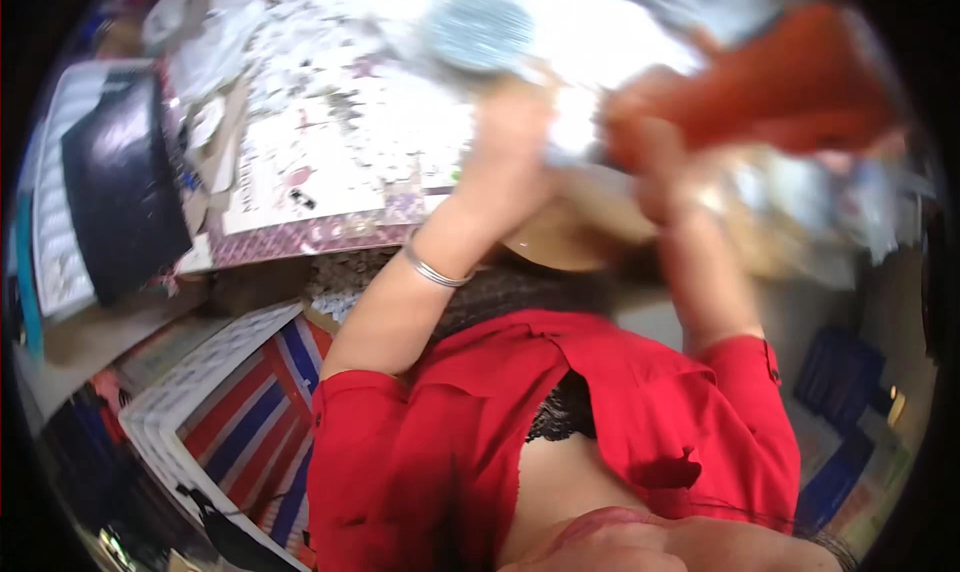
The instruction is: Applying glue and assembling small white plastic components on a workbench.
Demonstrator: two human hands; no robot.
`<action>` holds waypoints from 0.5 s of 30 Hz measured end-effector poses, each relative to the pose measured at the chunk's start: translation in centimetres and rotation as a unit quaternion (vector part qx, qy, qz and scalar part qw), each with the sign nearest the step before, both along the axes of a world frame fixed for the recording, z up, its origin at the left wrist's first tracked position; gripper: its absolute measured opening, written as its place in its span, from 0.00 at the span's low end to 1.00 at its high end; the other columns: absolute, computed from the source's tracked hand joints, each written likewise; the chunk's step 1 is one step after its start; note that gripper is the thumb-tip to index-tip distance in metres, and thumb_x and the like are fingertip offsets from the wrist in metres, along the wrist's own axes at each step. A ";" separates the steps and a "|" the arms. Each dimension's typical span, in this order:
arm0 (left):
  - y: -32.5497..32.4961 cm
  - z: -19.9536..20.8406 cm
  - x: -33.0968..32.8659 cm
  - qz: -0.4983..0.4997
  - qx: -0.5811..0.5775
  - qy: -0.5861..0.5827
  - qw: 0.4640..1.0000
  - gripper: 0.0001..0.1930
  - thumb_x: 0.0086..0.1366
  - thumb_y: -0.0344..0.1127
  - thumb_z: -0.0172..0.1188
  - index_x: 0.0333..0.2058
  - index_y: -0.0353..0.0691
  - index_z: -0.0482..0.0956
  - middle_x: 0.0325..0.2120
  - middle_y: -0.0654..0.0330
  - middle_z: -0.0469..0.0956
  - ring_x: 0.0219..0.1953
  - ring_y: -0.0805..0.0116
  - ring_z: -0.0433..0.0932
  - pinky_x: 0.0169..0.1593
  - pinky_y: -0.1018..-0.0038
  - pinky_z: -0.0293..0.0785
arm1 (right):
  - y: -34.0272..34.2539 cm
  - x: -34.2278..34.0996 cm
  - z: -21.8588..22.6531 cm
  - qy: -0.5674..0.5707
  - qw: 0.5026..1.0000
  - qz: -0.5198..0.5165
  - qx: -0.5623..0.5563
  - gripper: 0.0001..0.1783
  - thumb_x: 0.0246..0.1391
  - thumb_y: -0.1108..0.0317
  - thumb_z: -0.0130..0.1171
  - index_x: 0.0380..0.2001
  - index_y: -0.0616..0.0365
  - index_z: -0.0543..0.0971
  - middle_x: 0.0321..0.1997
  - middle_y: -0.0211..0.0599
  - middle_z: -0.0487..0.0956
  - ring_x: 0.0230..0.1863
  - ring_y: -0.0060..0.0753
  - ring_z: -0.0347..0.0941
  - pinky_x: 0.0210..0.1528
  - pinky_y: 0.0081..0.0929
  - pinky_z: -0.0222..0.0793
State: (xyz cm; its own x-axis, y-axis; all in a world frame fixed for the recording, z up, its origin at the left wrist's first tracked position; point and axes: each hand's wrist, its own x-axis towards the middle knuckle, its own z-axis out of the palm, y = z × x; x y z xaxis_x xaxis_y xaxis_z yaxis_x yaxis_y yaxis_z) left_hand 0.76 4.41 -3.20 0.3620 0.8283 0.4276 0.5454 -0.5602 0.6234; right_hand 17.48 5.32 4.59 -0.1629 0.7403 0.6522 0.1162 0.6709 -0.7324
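My right hand (655,157) is closed round the near end of a large reddish-brown piece (790,87). The piece looks smooth and leather-like, flares out toward the far right, and is too smeared by motion to name its kind. My left hand (515,122), with a silver bangle at the wrist, is held up just left of it over the table. Motion blurs its fingers, so their grip does not show. Just beyond the left hand is a round grey-blue disc-like thing (480,32), also blurred. Whether the hand touches it, I cannot tell.
White papers (310,162) strewn with small dark scraps cover the table, which has a pink patterned edge (310,240). At the left, a black curved piece (130,187) leans in a white basket (62,172). Below stands a white crate (160,422) with a striped bag (250,422).
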 end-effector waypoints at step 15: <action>-2.9 0.2 -1.6 0.058 -0.024 -0.023 0.998 0.25 0.40 0.30 0.74 0.41 0.41 0.78 0.38 0.55 0.76 0.43 0.50 0.74 0.49 0.60 0.69 | -0.8 -2.0 -0.7 0.129 0.982 0.116 -0.070 0.17 0.53 0.72 0.64 0.41 0.68 0.70 0.23 0.36 0.76 0.23 0.23 0.72 0.25 0.20 0.68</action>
